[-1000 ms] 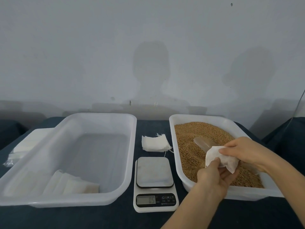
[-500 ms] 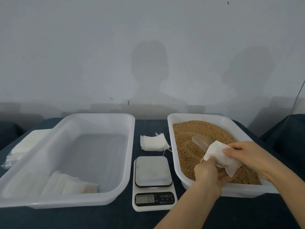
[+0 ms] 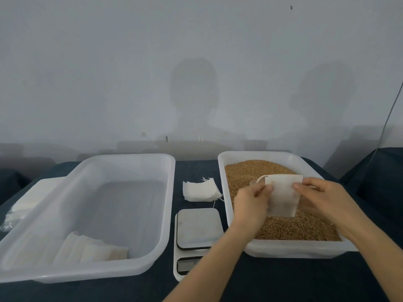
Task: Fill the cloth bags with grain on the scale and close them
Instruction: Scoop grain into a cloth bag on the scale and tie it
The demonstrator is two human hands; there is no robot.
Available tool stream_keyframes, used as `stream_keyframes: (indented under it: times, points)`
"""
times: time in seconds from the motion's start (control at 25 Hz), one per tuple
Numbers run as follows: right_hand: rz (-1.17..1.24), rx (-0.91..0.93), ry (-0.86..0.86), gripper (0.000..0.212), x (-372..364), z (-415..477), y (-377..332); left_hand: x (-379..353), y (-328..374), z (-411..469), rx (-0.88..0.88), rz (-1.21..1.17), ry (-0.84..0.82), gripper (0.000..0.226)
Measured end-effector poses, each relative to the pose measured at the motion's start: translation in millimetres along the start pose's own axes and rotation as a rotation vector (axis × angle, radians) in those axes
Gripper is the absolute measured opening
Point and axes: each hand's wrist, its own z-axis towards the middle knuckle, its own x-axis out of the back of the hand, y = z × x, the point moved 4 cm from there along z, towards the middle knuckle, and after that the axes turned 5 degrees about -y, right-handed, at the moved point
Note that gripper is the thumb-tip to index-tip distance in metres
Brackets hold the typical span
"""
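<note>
Bag [image 3: 283,196] is held flat and upright between both hands, mouth edge up, drawstring loop [image 3: 260,178] sticking out at the top left corner. Left edge is pinched by left hand [image 3: 250,201], right edge by right hand [image 3: 320,197], thumbs on the near face and fingers curled behind; both hands are closed on the cloth. Bag looks limp and thin, so it is judged unfilled. It is likely kept taut between the two pinches so that the mouth can be found and spread. It is held right above the grain [image 3: 246,171] inside the tray [image 3: 239,155], presumably so that spills drop back in. A bit of what may be a scoop [image 3: 253,183] is seen just behind the grip's left side, mostly hidden by the bag. Scale [image 3: 197,227] lies below-left of the grip, near, and is not touched; its display is partly covered by the left forearm and cannot be read. Spare bags [image 3: 199,190] are stacked just left of the grip, within reach. Bin [image 3: 130,158] sits well to the left, with white bags [image 3: 96,249] lying in its near corner, judged as finished ones. Filling and closing of this bag are not yet done.
</note>
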Motion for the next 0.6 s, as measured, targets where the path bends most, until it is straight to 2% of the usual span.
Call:
stream_keyframes:
  times: [0.2,0.36,0.44,0.6]
  points:
    - [0.001,0.170,-0.053,0.013,-27.2,7.3,-36.2,56.7,33.3,-0.8,-0.111,0.176,0.101,0.027]
    - [-0.006,0.254,-0.166,0.012,-73.0,15.8,-66.5,115.8,46.9,-8.7,-0.151,0.259,0.212,0.013]
    - [-0.015,0.274,-0.213,0.008,-98.5,20.1,-73.8,143.3,47.3,-15.5,-0.147,0.400,0.230,0.009]
    - [-0.156,0.317,-0.276,0.006,-147.3,23.4,-70.8,184.1,27.3,-28.1,-0.062,0.647,0.300,0.016]
